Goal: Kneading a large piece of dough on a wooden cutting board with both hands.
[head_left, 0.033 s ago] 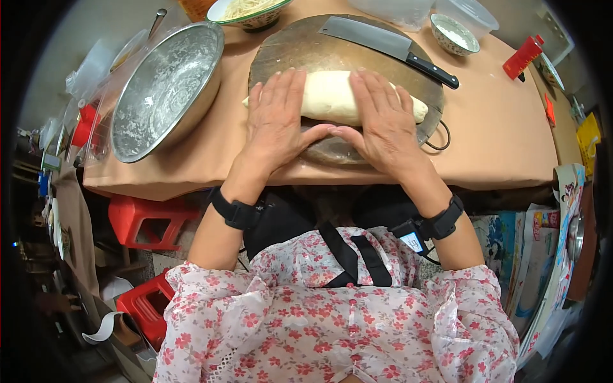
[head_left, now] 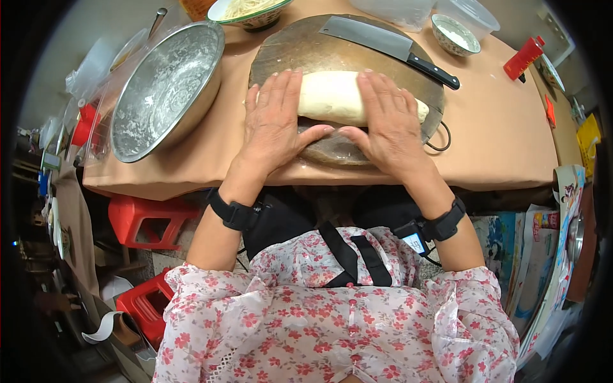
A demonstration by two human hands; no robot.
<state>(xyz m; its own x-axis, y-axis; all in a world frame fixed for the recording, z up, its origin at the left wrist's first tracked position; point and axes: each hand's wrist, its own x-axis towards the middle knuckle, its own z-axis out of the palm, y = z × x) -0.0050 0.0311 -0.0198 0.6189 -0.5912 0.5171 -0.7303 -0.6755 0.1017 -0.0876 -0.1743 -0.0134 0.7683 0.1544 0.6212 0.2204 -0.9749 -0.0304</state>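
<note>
A thick, pale roll of dough (head_left: 332, 96) lies crosswise on a round wooden chopping board (head_left: 281, 54). My left hand (head_left: 274, 118) rests flat over its left part, fingers stretched out and pointing away from me. Over the right part lies my right hand (head_left: 393, 121), also flat with straight fingers. Both thumbs point inward along the near side of the roll, with a small gap between their tips. The dough's right end shows past my right fingers; its left end is mostly hidden by my left hand. Behind the dough, a cleaver (head_left: 370, 37) with a black handle lies on the board.
Left of the board stands a large floury metal bowl (head_left: 214, 70). A bowl of pale shreds (head_left: 252, 13) sits at the back. A small bowl of white powder (head_left: 456, 38), clear plastic containers (head_left: 469, 16) and a red bottle (head_left: 523, 57) are at the back right. A wire loop (head_left: 447, 137) juts from the board.
My thumbs, whose tips met before, are now slightly apart. My right hand has shifted a little to the right on the dough, and my left hand slightly to the left.
</note>
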